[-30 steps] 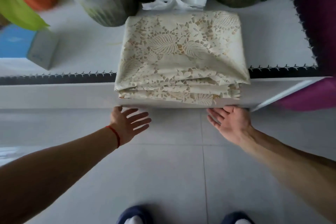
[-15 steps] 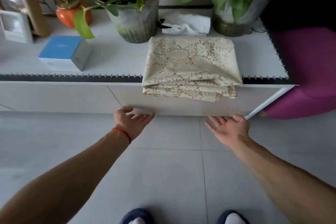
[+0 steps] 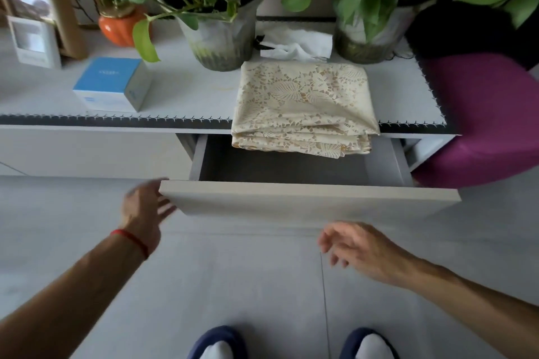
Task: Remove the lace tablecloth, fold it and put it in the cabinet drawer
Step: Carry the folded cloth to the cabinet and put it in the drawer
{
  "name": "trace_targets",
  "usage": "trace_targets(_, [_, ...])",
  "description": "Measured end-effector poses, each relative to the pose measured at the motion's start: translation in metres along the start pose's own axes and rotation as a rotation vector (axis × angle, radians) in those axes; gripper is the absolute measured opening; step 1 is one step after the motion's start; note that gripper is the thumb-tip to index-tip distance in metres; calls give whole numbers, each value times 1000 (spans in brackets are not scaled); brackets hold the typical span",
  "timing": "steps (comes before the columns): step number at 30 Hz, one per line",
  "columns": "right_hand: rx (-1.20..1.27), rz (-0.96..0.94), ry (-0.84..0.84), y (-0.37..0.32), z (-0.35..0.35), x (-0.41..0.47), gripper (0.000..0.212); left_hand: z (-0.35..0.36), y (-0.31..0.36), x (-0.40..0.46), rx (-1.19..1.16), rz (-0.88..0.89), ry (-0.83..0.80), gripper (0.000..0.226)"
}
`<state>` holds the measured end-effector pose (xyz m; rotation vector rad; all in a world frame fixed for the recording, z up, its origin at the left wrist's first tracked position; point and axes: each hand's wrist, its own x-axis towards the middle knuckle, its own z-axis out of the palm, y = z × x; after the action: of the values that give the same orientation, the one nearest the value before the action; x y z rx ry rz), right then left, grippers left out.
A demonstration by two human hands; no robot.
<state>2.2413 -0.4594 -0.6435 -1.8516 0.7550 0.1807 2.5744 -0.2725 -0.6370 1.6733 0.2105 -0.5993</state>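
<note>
My left hand (image 3: pixel 144 208) is motion-blurred, its fingertips hidden behind the drawer front (image 3: pixel 309 201). The folded lace tablecloth (image 3: pixel 303 108) hides the drawer's back. My shoes (image 3: pixel 217 344) are cut off below.

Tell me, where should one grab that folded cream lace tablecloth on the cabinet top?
Probably by its two short sides, a hand from each. The folded cream lace tablecloth is a loose stack of layers overhanging the front edge above the open white drawer; sliding fingers underneath should keep the folds together.

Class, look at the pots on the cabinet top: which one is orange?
The small round pot at the far left, beside the picture frames; the two bigger plant pots are greyish.
</note>
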Motion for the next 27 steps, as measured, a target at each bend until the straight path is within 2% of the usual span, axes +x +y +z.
trace_targets(2, [-227,-401,222,-40,-13,-16,21,2,38,-15,128,404,-79,19])
trace_targets(4, [-398,-653,429,-68,-27,-20,20,14,68,-36,375,739,-288,25])
trace_targets(5, [-483,-672,489,-76,-33,-18,20,24,76,-48,537,799,-452,25])
trace_targets(7, [-572,-529,477,-83,-42,-8,19,49,79,-69,931,811,-796,20])
trace_targets(9, [-573,-309,326,-85,-49,-1,21,67,79,-82,1225,820,-953,28])
trace_targets(11, [-578,-218,207,-86,-58,1,26,75,86,-89,1382,858,-1031,28])
trace_targets(13, [-587,-211,94,-90,-68,-4,25,76,94,-96,1419,736,-1163,24])
trace_targets(16, [-419,-270,-1,-98,-82,-14,19,74,103,-104,1353,278,-1330,38])
trace_targets(17, [-327,-311,34,-103,-87,-18,17,74,111,-105,1403,214,-1434,38])
trace_targets(19, [-218,-431,231,-116,-105,-18,18,75,133,-100,1418,158,-1588,31])
trace_targets(20, [-251,-468,367,-123,-114,-13,20,79,145,-96,1372,204,-1547,27])
trace_targets(21, [-359,-471,508,-129,-123,-6,22,85,157,-90,1306,309,-1399,25])
trace_targets(23, [-653,-371,693,-140,-136,15,27,104,169,-72,1223,668,-881,21])
trace_targets(24, [-756,-271,703,-143,-138,27,31,114,167,-63,1224,869,-608,18])
trace_targets(25, [-808,-165,681,-145,-138,39,38,122,161,-57,1234,1026,-406,20])
trace_targets(26, [-819,-75,668,-148,-136,50,45,129,151,-51,1258,1086,-320,30])
trace_targets(27, [-806,-14,677,-150,-132,59,51,133,141,-45,1275,1088,-317,39])
